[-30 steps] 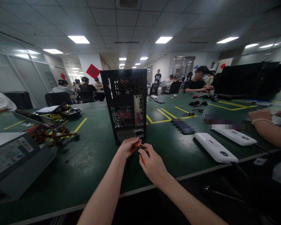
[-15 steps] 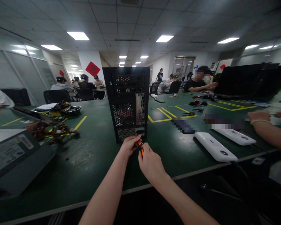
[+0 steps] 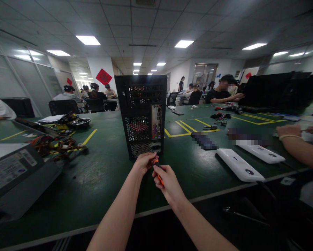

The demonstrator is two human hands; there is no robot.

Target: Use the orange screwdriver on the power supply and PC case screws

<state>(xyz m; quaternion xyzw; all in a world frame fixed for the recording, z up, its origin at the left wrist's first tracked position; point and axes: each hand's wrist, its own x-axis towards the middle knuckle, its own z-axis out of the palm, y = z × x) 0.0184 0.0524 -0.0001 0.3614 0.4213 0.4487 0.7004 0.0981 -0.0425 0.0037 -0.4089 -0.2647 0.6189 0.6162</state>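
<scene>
A black computer tower stands upright on the green table, its rear panel with vents and ports facing me. By its lower right corner, under the power socket, my left hand is closed in a pinch around the front end of a screwdriver. My right hand is wrapped round the orange and black handle of this screwdriver. The fingers hide its shaft and tip, so I cannot tell what the tip touches.
At left lie a grey metal computer case and bundled cables. To the right are two white oblong devices, a blurred phone-like object and loose tools. A co-worker's hand rests at the right; other people sit behind.
My right hand has shifted slightly down and turned, with its grip on the handle changed so more of the screwdriver shows. My left hand has barely moved.
</scene>
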